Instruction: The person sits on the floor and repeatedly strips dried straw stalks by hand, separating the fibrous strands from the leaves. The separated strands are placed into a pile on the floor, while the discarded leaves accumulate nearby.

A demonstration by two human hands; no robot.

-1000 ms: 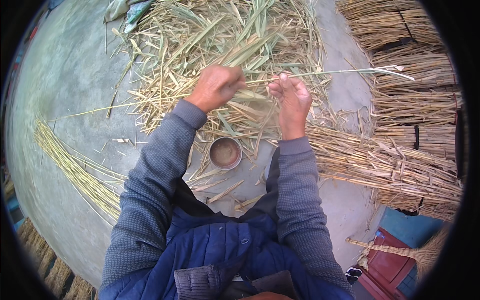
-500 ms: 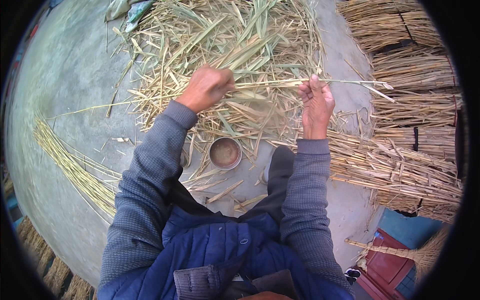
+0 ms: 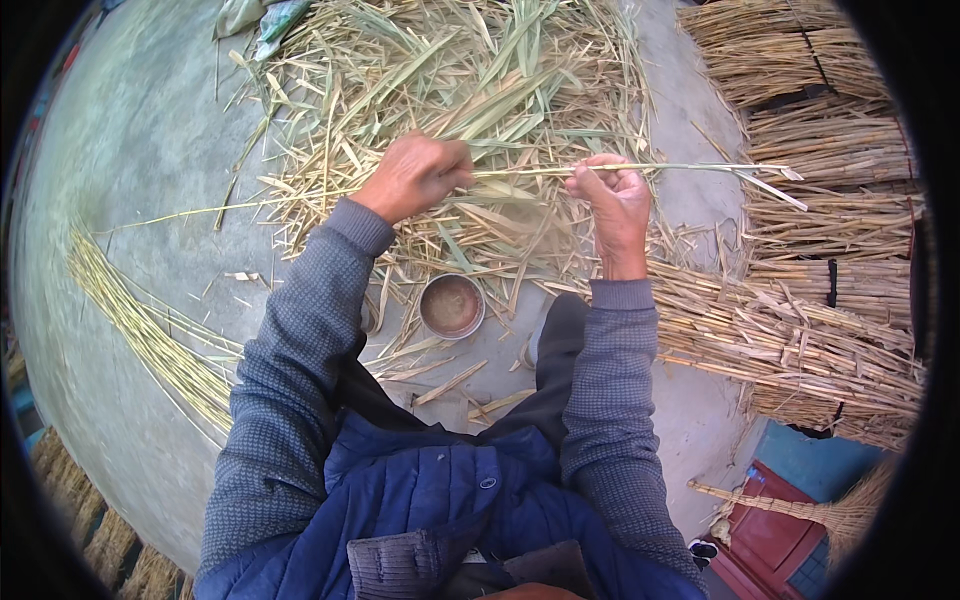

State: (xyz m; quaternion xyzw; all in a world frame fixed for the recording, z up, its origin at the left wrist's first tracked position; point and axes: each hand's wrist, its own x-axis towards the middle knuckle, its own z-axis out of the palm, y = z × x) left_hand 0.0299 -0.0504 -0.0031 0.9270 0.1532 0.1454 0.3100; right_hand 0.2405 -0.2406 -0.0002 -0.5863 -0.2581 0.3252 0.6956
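Observation:
A long, thin reed stalk (image 3: 524, 172) stretches sideways between my hands, above a heap of dry leaves and husks (image 3: 440, 80). My left hand (image 3: 418, 176) is closed around it, and its thin end runs on to the left, down toward the floor. Farther along, the fingers of my right hand (image 3: 612, 198) pinch the stalk between thumb and fingertips. Beyond them the thicker end sticks out to the right, with a pale strip of husk (image 3: 772, 190) splitting off it.
A round bowl (image 3: 451, 306) stands between my feet. Thin peeled stalks (image 3: 150, 330) lie at the left. Tied reed bundles (image 3: 830, 160) are stacked along the right, and a loose pile of unpeeled reeds (image 3: 770, 325) lies nearer. A broom (image 3: 830, 512) rests at the lower right beside a dark red panel (image 3: 775, 530).
My right hand has slid left along the stalk, nearer to my left hand, and its fingers have curled in. The stalk's right end has shifted slightly right. My left hand has barely moved.

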